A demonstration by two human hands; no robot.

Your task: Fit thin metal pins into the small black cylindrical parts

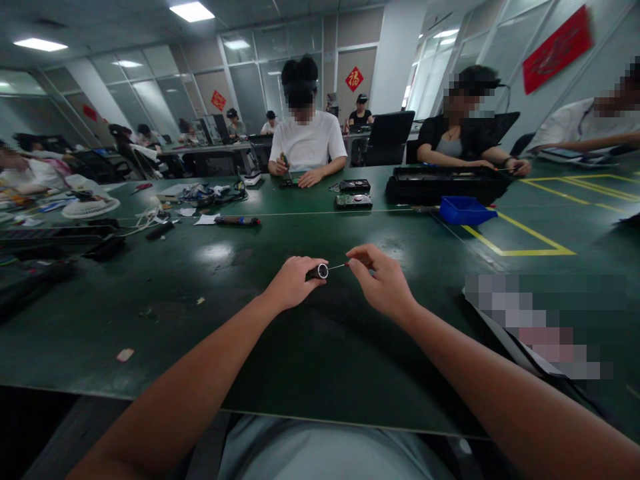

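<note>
Dk green table (pixel 150 320), blue bin (pixel 465 210)

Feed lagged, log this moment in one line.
left hand: grips screwdriver handle | right hand: pinches thin bit at handle's end | above green table

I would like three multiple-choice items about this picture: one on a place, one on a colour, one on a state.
1. Where is the blue tray?
A. right of the hands, farther back
B. under the left hand
C. on the floor

2. What colour are the taped lines on the table?
A. white
B. yellow
C. red

3. How is the left hand?
A. flat and empty
B. closed around a small black cylinder
C. out of view

Key: 1 A, it sits near the yellow tape. 2 B, the lines are plainly yellow. 3 B, its fingers wrap the cylinder while the right hand pinches a thin tool.
</note>
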